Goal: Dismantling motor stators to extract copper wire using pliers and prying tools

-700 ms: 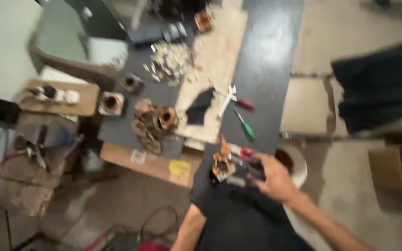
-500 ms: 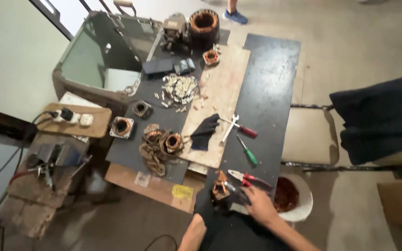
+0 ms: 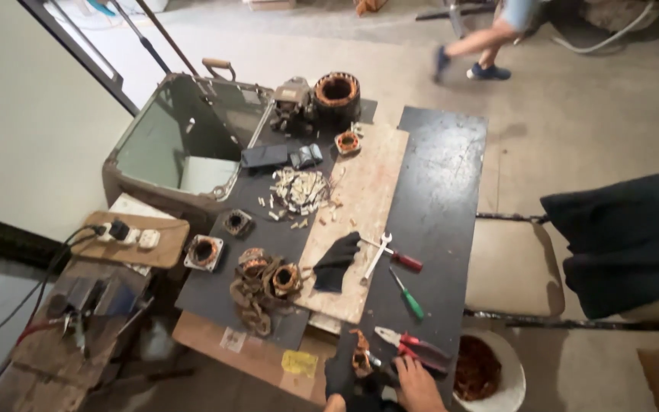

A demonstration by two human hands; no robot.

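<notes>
Where the dark table (image 3: 436, 191) meets the bottom edge, a rusty copper-wound stator (image 3: 359, 357) is gripped by the gloved left hand (image 3: 339, 376); the bare right hand (image 3: 419, 385) is closed on it.

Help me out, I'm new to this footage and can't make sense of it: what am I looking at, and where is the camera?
The camera sits on a person's head, looking down at a dark workbench. At the bottom edge, the gloved left hand and bare right hand hold a small copper-wound motor part. Red-handled pliers lie beside them. Farther up are a green screwdriver, a red screwdriver, a spare black glove, more motor coils and a wooden board.
</notes>
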